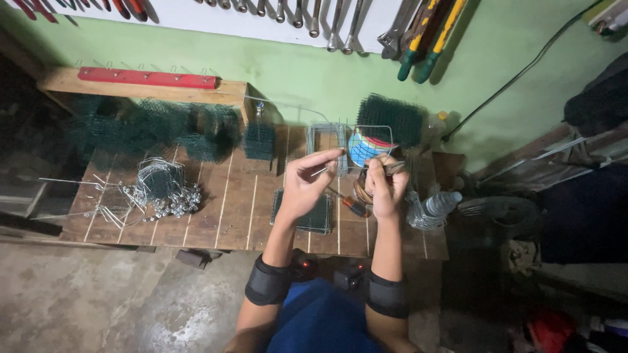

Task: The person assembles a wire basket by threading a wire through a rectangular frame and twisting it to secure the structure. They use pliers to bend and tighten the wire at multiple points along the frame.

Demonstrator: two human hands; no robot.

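My left hand (pixel 306 183) pinches one end of a thin metal wire (pixel 341 154) between thumb and fingers, held above the wooden workbench (pixel 216 209). My right hand (pixel 386 186) is closed around a small tool or the wire's other end; which one is unclear. A square of green wire mesh (pixel 317 219) lies flat on the bench just under my left hand. A screwdriver with an orange and black handle (pixel 353 206) lies between my hands. A wire cage frame (pixel 337 140) stands just beyond my fingers.
Rolls and blocks of green mesh (pixel 157 127) line the back of the bench. A heap of bent wire hooks (pixel 163 189) lies at the left. A clear plastic bottle (pixel 435 206) lies at the right. Wrenches and pliers (pixel 340 23) hang on the wall.
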